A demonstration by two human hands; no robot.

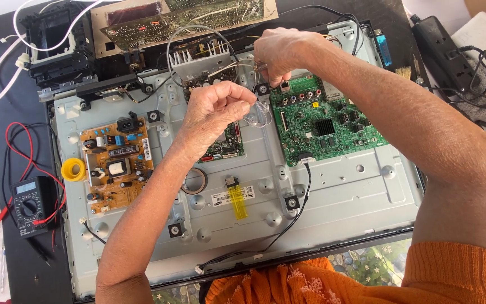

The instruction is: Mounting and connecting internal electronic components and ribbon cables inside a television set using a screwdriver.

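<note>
Orange knitted sleeve at six o'clock; both hands' fingers pinched on thin clear wires; could snag and tear.

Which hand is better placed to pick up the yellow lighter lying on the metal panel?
Probably left. The left hand is pinching a clear wire just above the yellow lighter, while the right hand is higher up, beside the green circuit board.

The person wears an orange knitted top with short sleeves: a ribbed sleeve at four o'clock, and lace-patterned orange fabric at six o'clock. Both forearms are bare, and the left hand and right hand wear no gloves.
</note>
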